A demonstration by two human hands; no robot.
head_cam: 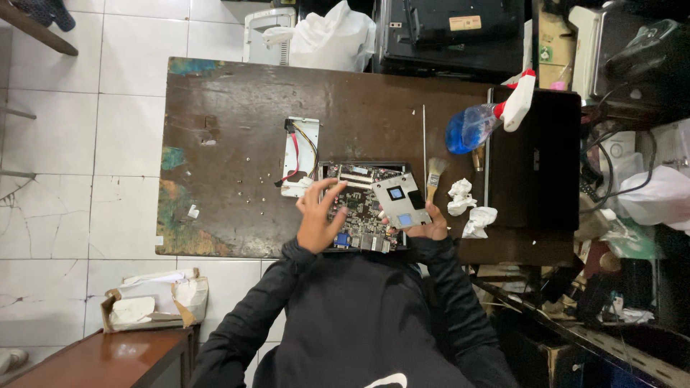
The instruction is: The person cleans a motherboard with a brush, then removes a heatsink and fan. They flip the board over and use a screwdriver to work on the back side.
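- Nearest the dark sleeves, at the worktop (pixel 215 144) front edge: open computer case with green circuit board (pixel 359 205) lying flat, touching both hands.
- Left hand (pixel 316 219) resting on the board's left part, fingers (pixel 327 192) spread wide and holding nothing; could press on small components or bend pins if weight comes down there.
- Right hand (pixel 429 228) under the lower corner of a grey metal plate (pixel 401 200) with two square pads, fingers closed on its edge (thumb hidden, so grip depth hard to tell). Plate tilted over the board's right side; likely to slip and strike the board, since only one corner is held.
- Just right of the plate: small paintbrush (pixel 433 174) and crumpled tissues (pixel 467 208), near enough to be swept off or dragged onto the board by a careless wrist.
- Left of the case: white bracket with red and yellow wires (pixel 300 154), its cable end close to the left hand; could snag on a finger.
- Scattered over the worktop's left half: tiny screws (pixel 248 172), loose and easy to knock to the tiled floor and lose.
- Farther back right: blue spray bottle (pixel 478 123) lying on its side beside a closed black laptop (pixel 535 158); a leak or a nudge could send liquid toward the exposed board (worst risk here, judged from the tilt).
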